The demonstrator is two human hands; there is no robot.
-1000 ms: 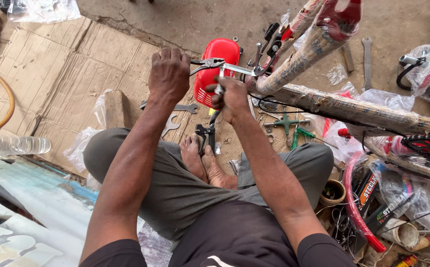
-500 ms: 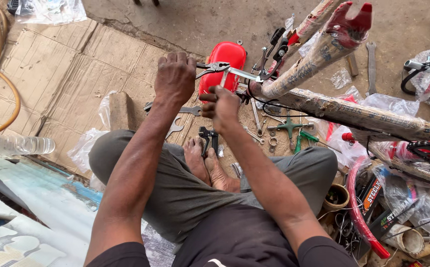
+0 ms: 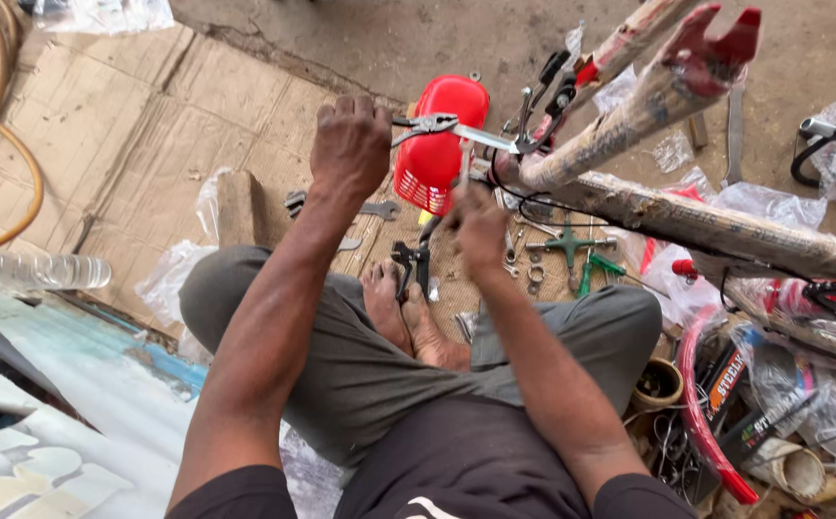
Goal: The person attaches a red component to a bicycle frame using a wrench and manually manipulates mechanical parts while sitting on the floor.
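Note:
I sit cross-legged on flattened cardboard (image 3: 101, 125). My left hand (image 3: 349, 144) is closed around the handles of metal pliers (image 3: 437, 125), whose jaws point right toward a brake lever (image 3: 543, 96) on a paper-wrapped bicycle frame (image 3: 687, 216). My right hand (image 3: 480, 231) is lower, just below the pliers and beside the frame tube; it is blurred, and whether its fingers pinch the thin cable there I cannot make out. A red plastic basket (image 3: 437, 144) lies on the ground behind both hands.
Wrenches, a green cross-shaped tool (image 3: 572, 245) and small parts lie in front of my feet. A plastic water bottle (image 3: 34, 271) lies at the left. A red tyre (image 3: 701, 423), wrapped parts and a small pot (image 3: 658, 384) crowd the right side.
My right hand has dropped down from the pliers' jaws to a spot below them. My left hand keeps hold of the pliers, which stay near the brake lever.

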